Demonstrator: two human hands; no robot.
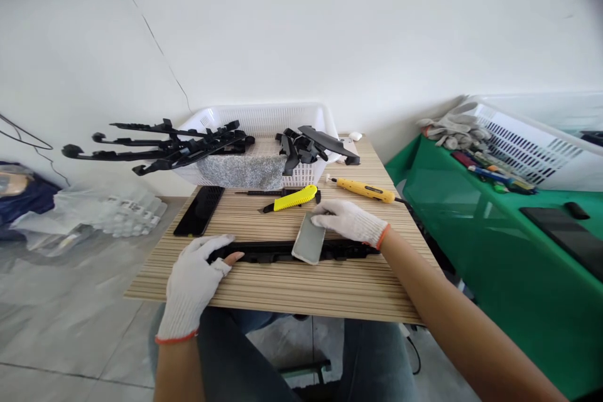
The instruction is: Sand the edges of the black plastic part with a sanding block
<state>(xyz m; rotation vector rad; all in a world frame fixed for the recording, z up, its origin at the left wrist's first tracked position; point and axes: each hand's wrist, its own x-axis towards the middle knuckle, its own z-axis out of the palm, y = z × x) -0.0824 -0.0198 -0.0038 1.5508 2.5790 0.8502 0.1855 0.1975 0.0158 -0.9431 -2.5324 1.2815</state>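
Observation:
A long black plastic part (268, 251) lies crosswise on the striped wooden table (292, 289). My left hand (195, 276), in a white glove with the thumb tip bare, grips the part's left end. My gloved right hand (348, 221) holds a flat grey rectangular block (309, 240) by its upper end. The block is tilted and overlaps the middle of the black part. Just beyond it lie a yellow utility knife (296, 198) and a thin dark tool (259, 193).
Behind stands a white basket (268, 114) with black parts jutting left, a grey cloth (242, 171) on its front. A black phone (198, 211) lies left, a yellow corded tool (366, 190) right. A green-covered table (452, 201) holds gloves, pens and another basket.

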